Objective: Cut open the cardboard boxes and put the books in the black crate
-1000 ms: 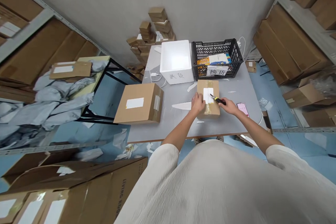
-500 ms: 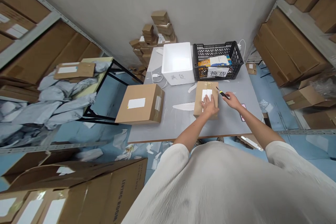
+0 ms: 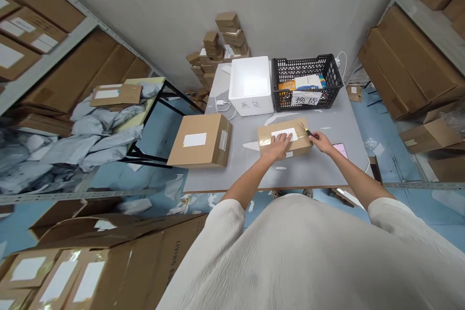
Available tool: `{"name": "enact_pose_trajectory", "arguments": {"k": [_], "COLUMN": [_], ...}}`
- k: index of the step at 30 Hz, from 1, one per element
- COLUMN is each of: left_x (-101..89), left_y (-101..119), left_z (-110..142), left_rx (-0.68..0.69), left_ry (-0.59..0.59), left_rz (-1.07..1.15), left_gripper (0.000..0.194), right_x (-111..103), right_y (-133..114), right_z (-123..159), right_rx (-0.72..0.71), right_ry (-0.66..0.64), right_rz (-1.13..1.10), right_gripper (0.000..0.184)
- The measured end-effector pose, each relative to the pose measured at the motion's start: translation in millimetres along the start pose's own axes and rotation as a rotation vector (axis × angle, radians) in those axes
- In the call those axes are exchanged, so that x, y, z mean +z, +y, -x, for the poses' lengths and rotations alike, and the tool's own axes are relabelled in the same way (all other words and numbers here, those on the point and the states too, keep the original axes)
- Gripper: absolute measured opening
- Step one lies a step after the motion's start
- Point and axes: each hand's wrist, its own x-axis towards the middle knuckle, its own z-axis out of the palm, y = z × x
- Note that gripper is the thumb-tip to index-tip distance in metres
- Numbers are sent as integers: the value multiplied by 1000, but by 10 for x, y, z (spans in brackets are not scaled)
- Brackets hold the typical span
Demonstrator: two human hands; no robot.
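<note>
A small taped cardboard box lies lengthwise across the grey table, a white label on its top. My left hand rests on the box with fingers spread flat, partly over the label. In my right hand is a utility knife with a black and yellow handle, closed in the fingers. Its blade points up and left over the box's right end. Whether the blade touches the cardboard I cannot tell. Just right of that hand lies a phone with a pink screen.
Behind the box stand a white foam bin and a black crate holding colourful packets. A larger carton sits at the table's left. Grey parcels heap up farther left. An opened large carton stands on the floor, lower left.
The small box has turned from pointing away from me to lying sideways. My left hand shifted over its label, then left with it; the knife in my right hand moved to its right end.
</note>
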Motion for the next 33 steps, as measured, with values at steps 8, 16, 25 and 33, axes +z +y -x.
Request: {"name": "enact_pose_trajectory", "arguments": {"k": [8, 16, 25, 33], "left_x": [59, 85, 83, 12], "left_y": [409, 389, 406, 466], "left_z": [-69, -115, -155, -64], "left_rx": [45, 24, -1, -7], "left_ry": [40, -2, -11, -5], "left_rz": [28, 4, 19, -33], "left_gripper": [109, 93, 97, 94], "right_x": [-36, -547, -830, -674], "right_y": [21, 95, 1, -171], "right_z": [268, 206, 40, -274], "right_rx": [152, 111, -75, -414], "right_ry": [-207, -246, -416, -349], "right_rz": [-200, 84, 334, 844], "right_gripper": [30, 38, 41, 31]}}
